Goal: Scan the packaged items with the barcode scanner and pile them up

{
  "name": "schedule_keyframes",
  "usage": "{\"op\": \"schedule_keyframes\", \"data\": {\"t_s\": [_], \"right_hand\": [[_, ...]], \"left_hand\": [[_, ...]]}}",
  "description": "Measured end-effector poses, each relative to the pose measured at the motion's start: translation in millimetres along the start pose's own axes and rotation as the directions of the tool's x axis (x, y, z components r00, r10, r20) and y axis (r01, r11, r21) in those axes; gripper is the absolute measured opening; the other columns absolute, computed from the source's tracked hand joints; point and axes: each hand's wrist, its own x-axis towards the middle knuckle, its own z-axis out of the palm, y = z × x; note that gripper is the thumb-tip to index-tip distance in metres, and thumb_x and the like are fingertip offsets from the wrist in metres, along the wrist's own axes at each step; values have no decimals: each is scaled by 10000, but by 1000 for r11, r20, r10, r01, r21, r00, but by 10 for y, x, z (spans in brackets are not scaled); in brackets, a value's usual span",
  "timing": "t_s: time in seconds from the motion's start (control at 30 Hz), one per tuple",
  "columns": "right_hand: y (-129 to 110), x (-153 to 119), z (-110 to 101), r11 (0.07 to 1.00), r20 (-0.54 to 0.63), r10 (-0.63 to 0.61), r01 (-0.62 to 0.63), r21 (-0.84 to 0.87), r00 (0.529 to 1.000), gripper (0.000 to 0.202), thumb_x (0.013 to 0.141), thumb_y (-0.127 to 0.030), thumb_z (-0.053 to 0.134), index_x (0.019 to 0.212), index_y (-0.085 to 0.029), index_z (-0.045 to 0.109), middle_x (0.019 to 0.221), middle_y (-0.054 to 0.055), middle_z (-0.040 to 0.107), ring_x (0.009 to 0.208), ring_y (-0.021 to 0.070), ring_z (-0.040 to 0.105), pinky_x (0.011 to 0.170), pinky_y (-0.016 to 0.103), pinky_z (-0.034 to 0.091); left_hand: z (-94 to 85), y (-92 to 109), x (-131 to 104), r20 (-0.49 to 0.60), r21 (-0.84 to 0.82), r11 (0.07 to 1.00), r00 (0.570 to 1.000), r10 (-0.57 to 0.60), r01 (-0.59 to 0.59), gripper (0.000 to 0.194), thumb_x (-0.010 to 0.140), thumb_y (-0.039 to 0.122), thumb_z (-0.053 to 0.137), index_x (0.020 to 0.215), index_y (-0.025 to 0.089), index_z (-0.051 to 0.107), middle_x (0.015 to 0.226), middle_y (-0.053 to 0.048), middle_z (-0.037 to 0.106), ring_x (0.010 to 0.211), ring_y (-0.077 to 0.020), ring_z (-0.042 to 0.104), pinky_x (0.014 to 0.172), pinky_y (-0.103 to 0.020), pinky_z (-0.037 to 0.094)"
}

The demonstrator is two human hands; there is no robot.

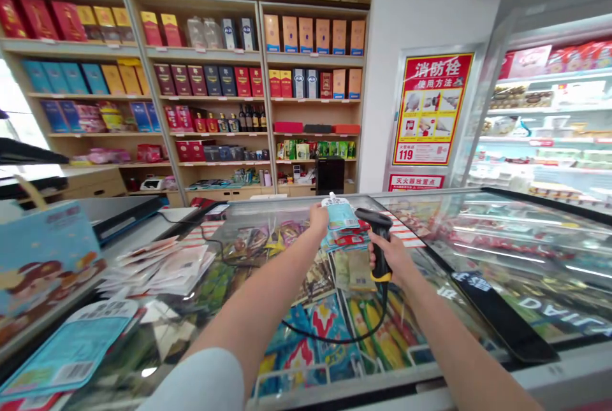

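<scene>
My right hand (pixel 389 253) is closed round the grip of a black and yellow barcode scanner (pixel 381 245), whose head points left. A black cable loops down from the scanner over the freezer's glass top. My left hand (pixel 319 218) is closed on the left edge of a light blue snack pouch (pixel 341 215) with a white top. The pouch is just left of the scanner's head, above more red and blue packets (pixel 349 239) on the glass. At the lower left lie other light blue pouches (pixel 71 353).
Flat white packets (pixel 165 264) lie on the freezer glass (pixel 306 271) at left, near a blue cartoon-printed bag (pixel 43 264). A long black panel (pixel 502 315) is on the right. Shelves of boxed bottles (pixel 210 79) stand behind, with a lit display fridge (pixel 549 118) to the right.
</scene>
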Motion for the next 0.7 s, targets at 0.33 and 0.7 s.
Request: {"op": "schedule_keyframes", "data": {"t_s": [0.33, 0.7], "right_hand": [[78, 8, -201, 990, -145, -87, 102, 99, 986, 408, 597, -423, 777, 787, -185, 505, 493, -66, 531, 353, 83, 477, 325, 190, 398], [142, -57, -202, 994, -139, -63, 74, 75, 988, 406, 584, -449, 778, 770, -184, 532, 484, -69, 516, 357, 88, 456, 337, 218, 424]], "left_hand": [[689, -51, -41, 165, 738, 649, 982, 93, -186, 360, 848, 108, 397, 1175, 106, 549, 1103, -204, 661, 1103, -280, 603, 920, -370, 433], [222, 56, -257, 95, 702, 681, 975, 199, -207, 481, 851, 121, 422, 1330, 112, 474, 1478, -213, 340, 1334, -262, 400, 1067, -367, 334]]}}
